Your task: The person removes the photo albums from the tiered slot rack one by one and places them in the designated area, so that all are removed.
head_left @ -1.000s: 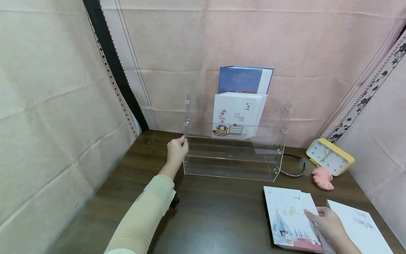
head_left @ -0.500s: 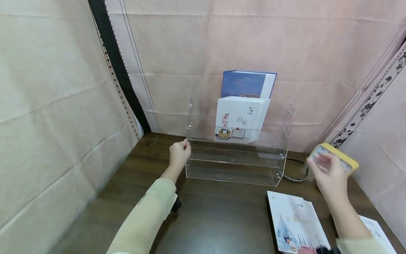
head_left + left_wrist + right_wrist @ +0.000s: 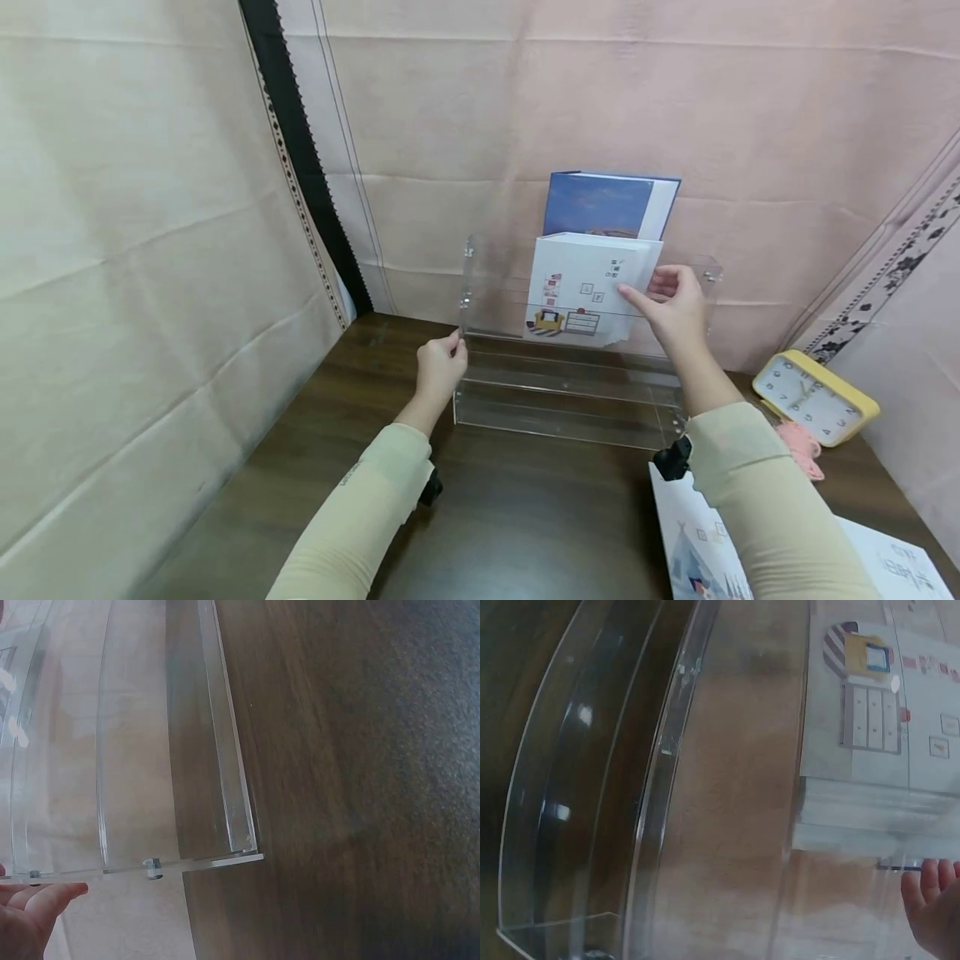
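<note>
A clear acrylic tiered rack (image 3: 570, 427) stands on the dark wooden table. My left hand (image 3: 441, 367) pinches the edge of its left side panel; the left wrist view shows the fingers (image 3: 46, 904) along that panel. On the upper tiers a white book (image 3: 573, 287) with small furniture drawings leans upright, and a taller blue-covered book (image 3: 600, 202) rises behind it. My right hand (image 3: 675, 308) is at the white book's right edge, thumb and fingers spread. In the right wrist view its fingertips (image 3: 930, 874) lie just beside that edge; contact is hard to tell.
At right front lie a white book with a blue tent drawing (image 3: 686, 533) and another white book (image 3: 896, 562), both partly behind my right sleeve. A yellow-framed clock (image 3: 813, 396) and a pink item (image 3: 801, 447) stand farther back. Pale cloth (image 3: 420, 100) hangs behind.
My right hand has left the books at right front, passed by the clock and come to the white book in the rack. The left hand keeps its hold on the rack.
</note>
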Action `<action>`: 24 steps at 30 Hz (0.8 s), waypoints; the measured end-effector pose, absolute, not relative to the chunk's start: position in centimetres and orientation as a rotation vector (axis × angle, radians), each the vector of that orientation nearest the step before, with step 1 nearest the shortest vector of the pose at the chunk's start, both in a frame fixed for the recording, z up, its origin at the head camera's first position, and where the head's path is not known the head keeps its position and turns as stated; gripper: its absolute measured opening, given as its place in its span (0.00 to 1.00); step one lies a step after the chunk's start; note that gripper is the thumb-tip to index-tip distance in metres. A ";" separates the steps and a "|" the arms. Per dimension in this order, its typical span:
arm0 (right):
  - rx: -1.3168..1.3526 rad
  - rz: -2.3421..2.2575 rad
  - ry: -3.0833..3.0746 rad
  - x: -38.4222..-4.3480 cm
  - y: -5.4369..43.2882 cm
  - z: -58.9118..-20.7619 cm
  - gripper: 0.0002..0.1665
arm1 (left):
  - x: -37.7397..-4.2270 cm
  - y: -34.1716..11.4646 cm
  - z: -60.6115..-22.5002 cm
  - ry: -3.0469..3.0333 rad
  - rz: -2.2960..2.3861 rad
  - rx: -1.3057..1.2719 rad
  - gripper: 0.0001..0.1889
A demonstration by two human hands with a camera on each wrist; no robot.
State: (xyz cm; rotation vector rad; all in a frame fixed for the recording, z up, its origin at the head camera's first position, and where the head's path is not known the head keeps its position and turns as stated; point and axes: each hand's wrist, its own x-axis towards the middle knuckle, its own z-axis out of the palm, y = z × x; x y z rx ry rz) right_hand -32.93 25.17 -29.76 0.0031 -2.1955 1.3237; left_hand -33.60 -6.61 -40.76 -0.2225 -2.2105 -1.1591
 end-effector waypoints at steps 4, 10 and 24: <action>-0.060 1.246 -2.256 -33.1 25.0 -30.6 0.42 | -33.6 -6.4 -40.9 -2.212 -1.165 -0.206 0.10; -0.058 1.204 -2.230 -33.3 24.1 -30.9 0.39 | -33.4 -6.4 -40.5 -2.218 -1.171 -0.204 0.11; 0.346 1.283 -2.137 -35.0 21.7 -24.7 0.31 | -33.4 -6.7 -40.6 -2.247 -1.171 -0.196 0.12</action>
